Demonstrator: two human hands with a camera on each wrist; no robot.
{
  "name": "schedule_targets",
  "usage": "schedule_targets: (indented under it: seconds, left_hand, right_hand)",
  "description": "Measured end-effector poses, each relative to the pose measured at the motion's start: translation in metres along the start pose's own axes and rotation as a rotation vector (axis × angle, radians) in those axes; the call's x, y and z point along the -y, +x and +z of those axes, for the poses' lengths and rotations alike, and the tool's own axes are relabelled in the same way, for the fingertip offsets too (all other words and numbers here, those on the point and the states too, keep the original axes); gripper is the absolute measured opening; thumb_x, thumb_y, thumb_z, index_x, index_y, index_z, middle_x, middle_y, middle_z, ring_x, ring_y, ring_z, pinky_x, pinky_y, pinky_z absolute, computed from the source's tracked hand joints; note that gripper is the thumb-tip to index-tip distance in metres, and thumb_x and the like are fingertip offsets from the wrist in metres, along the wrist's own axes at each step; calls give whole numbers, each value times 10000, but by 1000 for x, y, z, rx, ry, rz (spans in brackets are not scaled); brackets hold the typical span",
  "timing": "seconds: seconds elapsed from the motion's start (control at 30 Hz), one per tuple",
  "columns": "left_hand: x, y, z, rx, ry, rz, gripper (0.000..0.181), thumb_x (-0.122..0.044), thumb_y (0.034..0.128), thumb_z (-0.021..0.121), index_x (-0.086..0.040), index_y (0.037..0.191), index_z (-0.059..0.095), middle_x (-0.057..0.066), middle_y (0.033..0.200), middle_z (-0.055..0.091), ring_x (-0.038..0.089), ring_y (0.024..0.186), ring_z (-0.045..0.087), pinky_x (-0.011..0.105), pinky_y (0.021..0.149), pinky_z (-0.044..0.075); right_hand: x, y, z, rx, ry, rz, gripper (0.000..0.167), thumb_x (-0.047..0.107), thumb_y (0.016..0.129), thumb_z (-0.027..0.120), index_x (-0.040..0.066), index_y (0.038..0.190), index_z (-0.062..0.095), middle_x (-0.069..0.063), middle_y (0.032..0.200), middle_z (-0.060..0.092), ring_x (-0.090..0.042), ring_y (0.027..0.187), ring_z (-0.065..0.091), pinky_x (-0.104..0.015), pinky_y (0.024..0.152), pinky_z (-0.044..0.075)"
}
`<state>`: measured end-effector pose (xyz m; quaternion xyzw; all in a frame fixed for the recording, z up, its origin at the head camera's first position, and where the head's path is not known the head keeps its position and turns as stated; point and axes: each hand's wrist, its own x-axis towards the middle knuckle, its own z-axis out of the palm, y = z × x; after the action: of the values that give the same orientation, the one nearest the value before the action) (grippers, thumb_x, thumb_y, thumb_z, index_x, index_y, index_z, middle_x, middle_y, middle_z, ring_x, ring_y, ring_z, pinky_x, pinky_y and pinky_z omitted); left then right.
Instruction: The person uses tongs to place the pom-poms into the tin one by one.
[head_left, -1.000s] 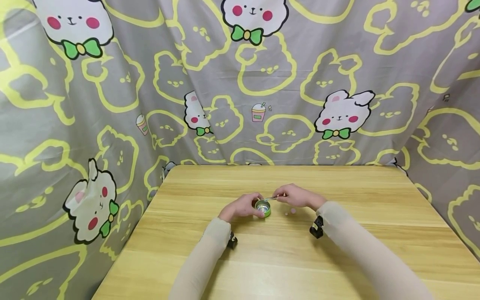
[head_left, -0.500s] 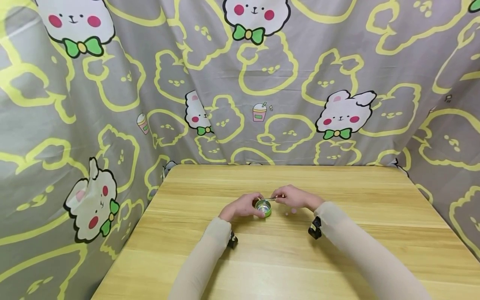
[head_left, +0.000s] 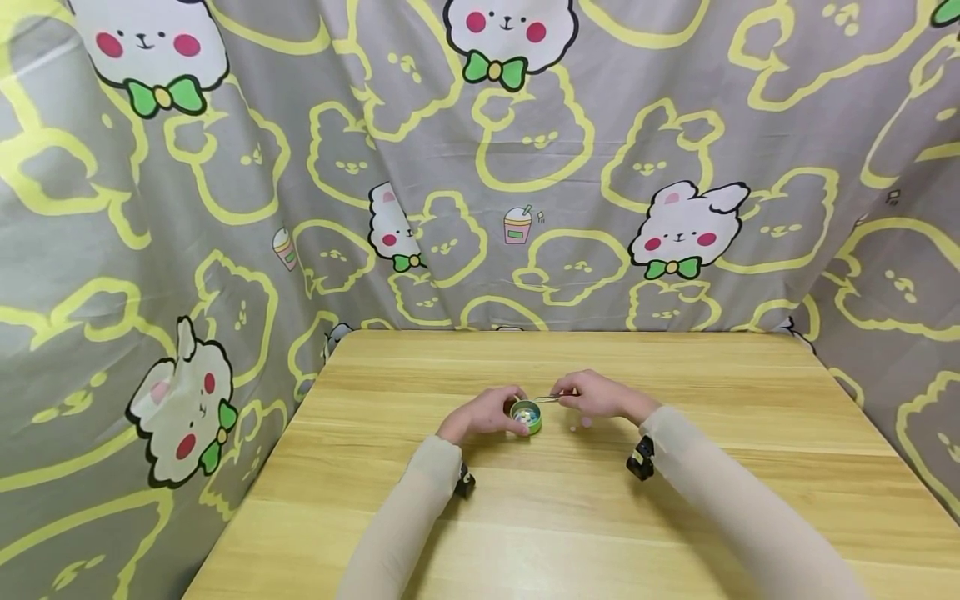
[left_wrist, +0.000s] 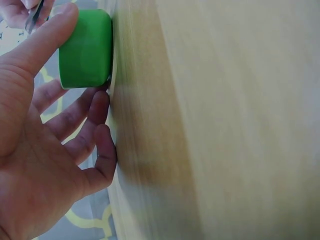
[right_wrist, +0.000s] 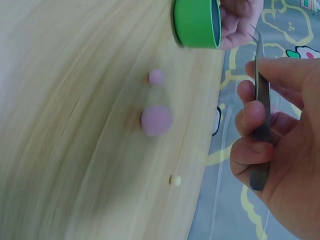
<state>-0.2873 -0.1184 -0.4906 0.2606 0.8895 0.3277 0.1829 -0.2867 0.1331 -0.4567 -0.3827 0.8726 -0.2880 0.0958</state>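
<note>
A small round green tin (head_left: 527, 418) stands open-topped on the table. Inside it are small bits in blue, white and other light colours, too small to tell apart. My left hand (head_left: 491, 412) steadies the tin, thumb on the near side and fingers behind. In the left wrist view the tin's green wall (left_wrist: 86, 49) shows against the thumb. Metal tweezers (right_wrist: 262, 107) are pinched in my right hand (head_left: 594, 393). Their thin tips lie just right of the tin's rim, slightly apart, and nothing shows between them.
A larger pink ball (right_wrist: 156, 120), a smaller pink ball (right_wrist: 156, 76) and a tiny pale yellow bead (right_wrist: 175, 180) lie on the wooden table (head_left: 600, 533), below my right hand. A patterned grey curtain (head_left: 465, 150) hangs behind and beside the table.
The tweezers, earlier reaching over the tin's rim, have drawn back a little to the right with my right hand. More coloured bits show in the tin. My left hand stays put.
</note>
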Motion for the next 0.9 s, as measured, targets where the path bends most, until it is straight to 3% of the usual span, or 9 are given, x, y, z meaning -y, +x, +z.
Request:
schedule_targets:
  seconds: [0.17, 0.4, 0.7, 0.9]
  left_hand:
    - [-1, -1, 0, -1, -6, 7, 436, -310, 774, 794, -173, 1113, 556, -26, 981, 610, 102, 878, 553, 285, 803, 433]
    - [0, -3, 0, 6, -5, 0, 452, -318, 778, 790, -182, 1135, 548, -15, 1006, 608, 103, 888, 549, 284, 809, 431]
    - [2, -2, 0, 7, -11, 1, 443, -317, 780, 788, -190, 1128, 546, -11, 998, 615, 103, 881, 548, 283, 818, 426]
    - [1, -1, 0, 8, 2, 0, 463, -321, 782, 786, -183, 1148, 540, -25, 998, 605, 102, 885, 548, 275, 813, 429]
  right_hand:
    - [-5, -13, -5, -17, -25, 3, 187, 104, 940, 557, 35, 1069, 673, -25, 1009, 649, -115, 849, 555, -318, 739, 449]
    - [-16, -32, -10, -33, -30, 21, 153, 88, 935, 566, 61, 1036, 678, -14, 920, 631, -96, 712, 487, -282, 639, 415]
    - [-30, -52, -9, -57, -60, 38, 146, 70, 922, 582, 66, 1027, 684, -31, 985, 652, -112, 795, 531, -315, 685, 436]
    - [-39, -62, -5, -67, -55, 42, 140, 71, 921, 588, 56, 1020, 685, 7, 935, 649, -76, 743, 509, -281, 649, 419]
